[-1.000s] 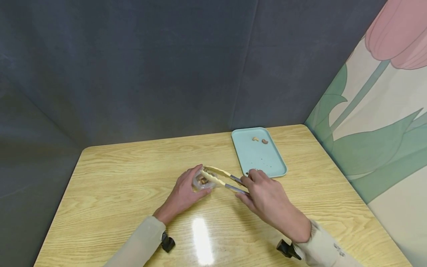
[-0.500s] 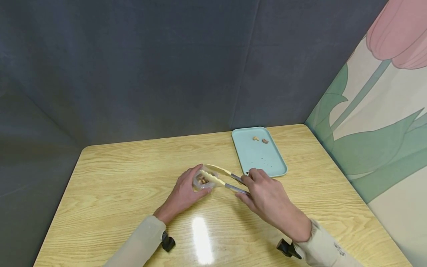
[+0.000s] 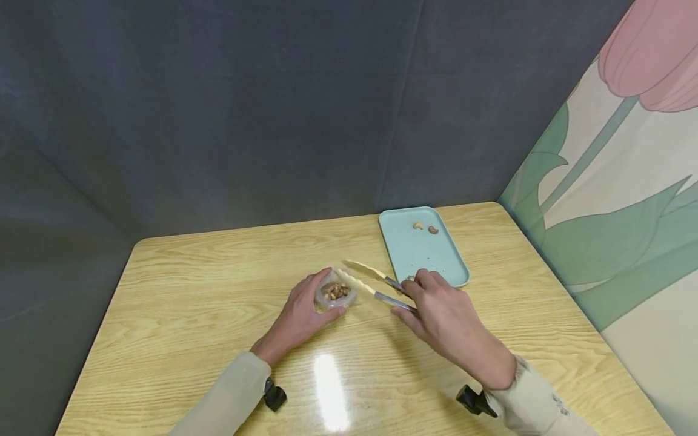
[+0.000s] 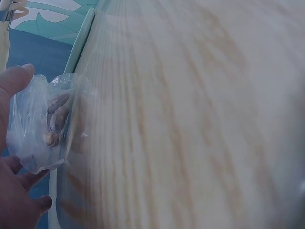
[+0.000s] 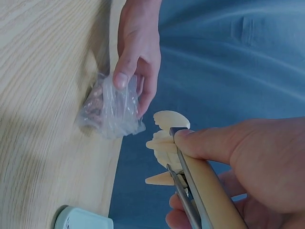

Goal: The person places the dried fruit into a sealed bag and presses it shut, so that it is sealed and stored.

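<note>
Gripping, head view: my left hand clasps the bag of nuts, left of my right hand.
Bag, left wrist view: within that grasp.
Tongs, right wrist view: clamped in my right hand, tips apart, long axis towards the bag.

The bag in the left hand's fingers is clear with a milky cast, its nuts brown and tan. The tongs in the right hand's fingers have pale yellow heads, grey arms and a honey-tan grip. Beyond those fingers, the tray is pale aqua, flecked dark, with a cream nut and a reddish-brown nut. Beneath, the table is yellow with wavy wood grain; past the fingertips, the curtain is slate blue. Behind the fingers, the sleeves are off-white; right of them, the mural is pink and green on cream.
</note>
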`<state>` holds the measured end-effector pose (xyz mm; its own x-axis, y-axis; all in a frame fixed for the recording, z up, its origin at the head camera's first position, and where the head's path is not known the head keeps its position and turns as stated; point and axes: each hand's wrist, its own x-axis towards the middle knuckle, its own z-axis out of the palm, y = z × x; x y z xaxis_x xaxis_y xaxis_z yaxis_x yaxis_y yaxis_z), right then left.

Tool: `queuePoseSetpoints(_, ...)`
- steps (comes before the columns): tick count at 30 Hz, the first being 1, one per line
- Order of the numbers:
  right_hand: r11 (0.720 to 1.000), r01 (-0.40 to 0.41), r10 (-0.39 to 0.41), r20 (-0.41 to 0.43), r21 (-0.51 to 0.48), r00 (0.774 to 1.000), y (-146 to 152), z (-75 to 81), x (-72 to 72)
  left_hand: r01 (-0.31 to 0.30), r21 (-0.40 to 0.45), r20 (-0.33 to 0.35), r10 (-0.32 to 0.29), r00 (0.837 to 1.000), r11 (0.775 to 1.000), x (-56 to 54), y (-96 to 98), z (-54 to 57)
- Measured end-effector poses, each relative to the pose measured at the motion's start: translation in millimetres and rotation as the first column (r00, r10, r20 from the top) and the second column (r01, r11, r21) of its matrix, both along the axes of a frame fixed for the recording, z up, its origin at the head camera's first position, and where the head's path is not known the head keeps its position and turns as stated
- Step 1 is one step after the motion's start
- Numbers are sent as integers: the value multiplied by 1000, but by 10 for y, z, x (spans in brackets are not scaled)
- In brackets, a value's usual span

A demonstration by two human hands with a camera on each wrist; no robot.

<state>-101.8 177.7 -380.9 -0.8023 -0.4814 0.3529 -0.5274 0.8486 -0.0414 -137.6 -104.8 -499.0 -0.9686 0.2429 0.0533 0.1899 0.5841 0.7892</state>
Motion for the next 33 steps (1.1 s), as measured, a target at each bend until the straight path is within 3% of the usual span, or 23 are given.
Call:
queuePoseSetpoints(11, 999, 44, -44, -16, -18, 999, 185, -47, -113, -7, 5, 3, 7, 1000, 1000, 8, -11, -13)
queuePoseSetpoints(19, 995, 92, -92, -10, -46, 996, 371, 0, -222, -5, 13, 9, 5, 1000, 1000, 2, -6, -9)
queuePoseSetpoints(33, 971, 205, -208, -8, -123, 978, 837, -16, -462, -6, 22, 30, 6, 1000, 1000, 32, -31, 9)
